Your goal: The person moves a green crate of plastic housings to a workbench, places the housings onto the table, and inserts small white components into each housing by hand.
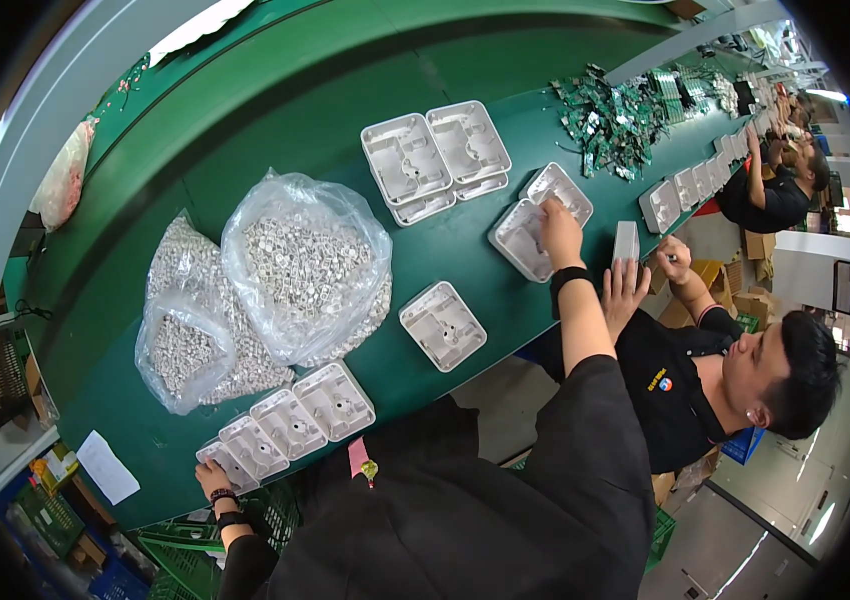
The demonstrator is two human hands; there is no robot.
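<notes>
At the lower left, my left hand (213,478) closes over the outer end of a white plastic housing (229,462), the last in a row of several like it along the near table edge. My right arm reaches far out to the right. There, my right hand (561,232) has curled fingers at the rim of a shallow white housing (520,243); its fingertips are partly hidden. Another open housing (557,188) touches that one on its far side. Between my hands, a single housing (443,328) lies open side up, with a small dark spot inside.
Clear plastic bags (307,265) full of small pale parts stand on the green table (355,262). Stacked housings (408,160) sit beyond. Green circuit boards (610,120) are heaped at far right. A co-worker (695,370) sits close on my right, hands near a white housing (627,241).
</notes>
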